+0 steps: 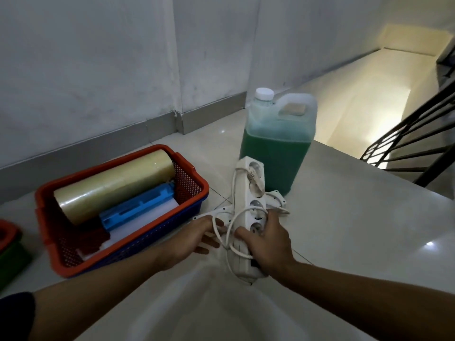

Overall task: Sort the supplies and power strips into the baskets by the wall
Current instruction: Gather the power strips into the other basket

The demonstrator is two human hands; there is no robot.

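Note:
A white power strip (251, 193) with its cord looped around it is lifted over the floor in the middle. My right hand (268, 242) grips its near end. My left hand (197, 237) touches the cord and a second white strip (275, 200) that lies crosswise beneath, fingers spread. To the left stands a red basket (194, 175) nested in a blue one, holding a stack of clear tape rolls (113, 185), a blue plastic piece (138, 207) and white sheets.
A jerrycan of green liquid (275, 139) stands just behind the strips. Another red and green basket (7, 242) shows at the left edge. The wall runs behind the baskets. A stairwell with a black railing (413, 143) drops away on the right.

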